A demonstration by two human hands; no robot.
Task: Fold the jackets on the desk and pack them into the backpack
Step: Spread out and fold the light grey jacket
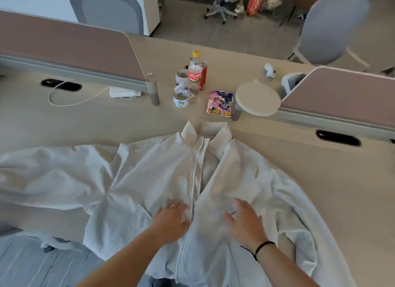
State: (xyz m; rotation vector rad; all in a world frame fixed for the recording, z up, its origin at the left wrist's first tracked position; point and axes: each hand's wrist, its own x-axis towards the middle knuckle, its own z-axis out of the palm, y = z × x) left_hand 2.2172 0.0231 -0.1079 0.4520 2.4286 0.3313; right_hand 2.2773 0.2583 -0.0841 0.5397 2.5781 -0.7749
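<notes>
Early stage. 1 white zip jacket point(149, 179) lies spread face-up on the counter point(310, 179), collar away from the person, both sleeves out to the sides, hem hanging over the near edge. Left hand point(171, 220) and right hand point(245, 220) lie on it flat, either side of the zipper point(195, 175), fingers apart, gripping nothing. No fold made yet. Backpack not in view; packing all still to do.

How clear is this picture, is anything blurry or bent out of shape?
Head view: wide-angle bending curves the desk edges and dividers; the jacket is bright, almost washed out, its creases soft; both hands, left hand and right hand, look slightly smeared; the far chair is blurred; the bottle label is fairly sharp.
</notes>
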